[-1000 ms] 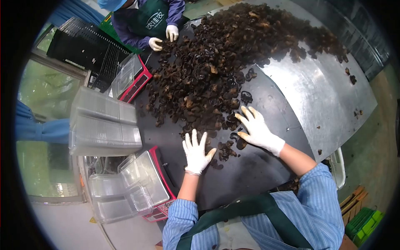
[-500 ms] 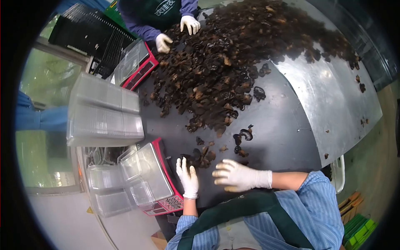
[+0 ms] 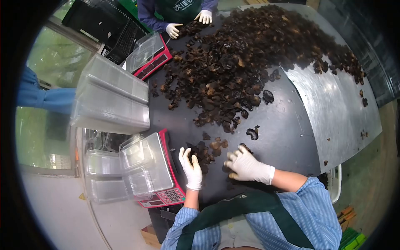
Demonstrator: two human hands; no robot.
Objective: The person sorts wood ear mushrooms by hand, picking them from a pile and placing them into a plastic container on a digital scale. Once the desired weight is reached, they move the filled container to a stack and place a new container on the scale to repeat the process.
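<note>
My left hand (image 3: 192, 168), in a white glove, stands on edge with fingers apart beside a small heap of wood ear mushrooms (image 3: 203, 153). It holds nothing. To its right my gloved right hand (image 3: 248, 166) is spread palm down, low over the dark table, with a few dark mushroom pieces partly hidden under its fingers. One curled wood ear mushroom (image 3: 252, 133) lies just beyond that hand. Left of my left hand is a red scale (image 3: 171, 194) carrying a clear plastic container (image 3: 148, 164).
A large pile of wood ear mushrooms (image 3: 225, 71) covers the far table. Tall stacks of clear containers (image 3: 112, 100) stand at left, near a second red scale (image 3: 152, 62). Across the table are a co-worker's gloved hands (image 3: 173, 30). A metal sheet (image 3: 333, 104) lies at right.
My right hand has shifted slightly right, over the mushroom pieces that lay near it. My left hand stays beside the small heap. The co-worker's hands have drawn back. The whole view has shifted a little.
</note>
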